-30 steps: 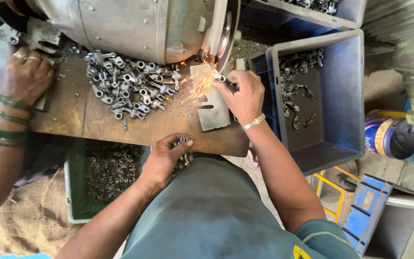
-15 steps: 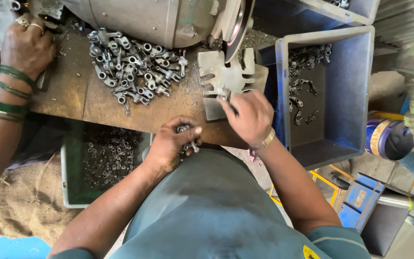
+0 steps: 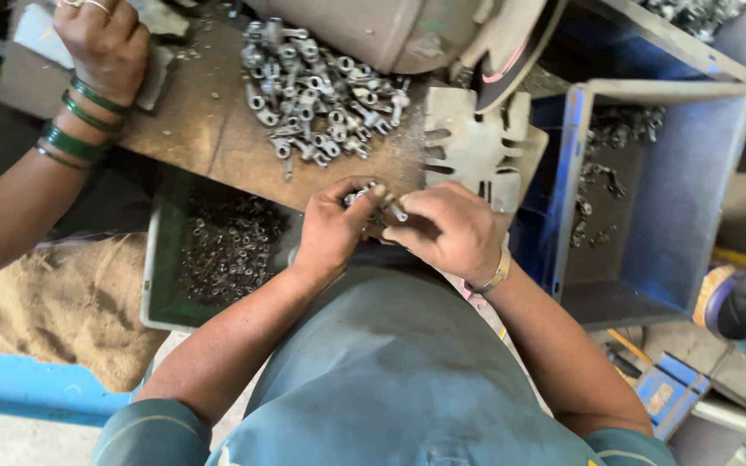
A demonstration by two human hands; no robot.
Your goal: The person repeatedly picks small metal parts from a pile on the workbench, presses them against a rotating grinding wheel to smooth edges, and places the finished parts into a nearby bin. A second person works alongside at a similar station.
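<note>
My left hand (image 3: 331,226) is closed around a small bunch of grey metal eye-bolt parts (image 3: 371,198) at the near edge of the wooden bench (image 3: 218,138). My right hand (image 3: 451,231) meets it there, fingertips pinching one of those parts. Just beyond my hands lies a heap of the same metal parts (image 3: 321,112). A slotted metal rest plate (image 3: 477,147) sits under the grinding wheel (image 3: 511,52) of the grey grinder.
A blue crate (image 3: 675,190) with a few parts stands at right. A green tray (image 3: 218,250) full of parts sits below the bench at left. Another person's hand with green bangles (image 3: 101,52) rests on the bench's far left. Sacking lies on the floor.
My right hand has left the grinding wheel, where sparks flew, and come back to my left hand. The left hand has risen slightly with its parts.
</note>
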